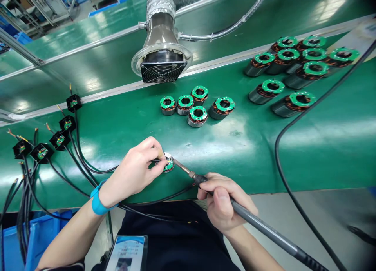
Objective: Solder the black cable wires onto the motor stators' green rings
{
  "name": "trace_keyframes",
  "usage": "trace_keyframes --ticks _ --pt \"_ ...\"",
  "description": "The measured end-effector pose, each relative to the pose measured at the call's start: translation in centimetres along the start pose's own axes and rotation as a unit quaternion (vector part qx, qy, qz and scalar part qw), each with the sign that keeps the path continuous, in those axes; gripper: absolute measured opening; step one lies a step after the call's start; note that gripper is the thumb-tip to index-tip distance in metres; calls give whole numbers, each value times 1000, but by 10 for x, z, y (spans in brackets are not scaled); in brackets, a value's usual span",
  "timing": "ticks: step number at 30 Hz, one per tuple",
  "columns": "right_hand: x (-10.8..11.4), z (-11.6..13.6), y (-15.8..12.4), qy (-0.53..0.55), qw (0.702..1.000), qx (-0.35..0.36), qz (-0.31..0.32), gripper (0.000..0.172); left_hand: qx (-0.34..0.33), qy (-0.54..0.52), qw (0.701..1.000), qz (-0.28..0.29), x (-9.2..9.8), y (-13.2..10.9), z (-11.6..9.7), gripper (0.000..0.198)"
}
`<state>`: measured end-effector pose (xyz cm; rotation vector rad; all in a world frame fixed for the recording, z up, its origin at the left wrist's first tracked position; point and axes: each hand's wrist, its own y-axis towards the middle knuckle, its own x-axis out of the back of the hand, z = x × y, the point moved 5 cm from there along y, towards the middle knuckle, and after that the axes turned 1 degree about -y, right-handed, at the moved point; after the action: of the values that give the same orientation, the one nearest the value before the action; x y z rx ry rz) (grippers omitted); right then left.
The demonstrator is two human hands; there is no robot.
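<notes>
My left hand pinches a small round motor stator with a green circuit board between thumb and fingers, and a thin black wire runs from it. My right hand grips a grey-handled soldering iron like a pen. The iron's metal tip reaches the edge of the stator's board, at or very close to it. Fingers hide part of the board. A blue wrist strap circles my left wrist.
Several stators with green boards stand on the green bench belt, with larger ones further right. Wired black units lie at left, their cables dropping into a blue bin. A fume extractor fan sits ahead.
</notes>
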<state>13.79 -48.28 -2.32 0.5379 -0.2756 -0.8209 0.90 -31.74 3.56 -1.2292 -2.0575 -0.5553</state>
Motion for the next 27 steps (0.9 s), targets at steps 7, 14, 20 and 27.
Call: trace_keyframes --ticks 7,14,20,27 --pt "-3 0 0 -4 1000 3 8 25 0 -1 1000 0 0 0 -2 13" --pt "4 -1 -3 -8 1000 -7 -29 27 0 1 1000 4 0 2 -1 13" --pt "-1 0 -2 20 1000 22 -5 24 -2 4 1000 4 -1 2 -1 14" --pt "6 -5 -4 20 997 -7 -76 25 6 19 1000 7 0 2 -3 14"
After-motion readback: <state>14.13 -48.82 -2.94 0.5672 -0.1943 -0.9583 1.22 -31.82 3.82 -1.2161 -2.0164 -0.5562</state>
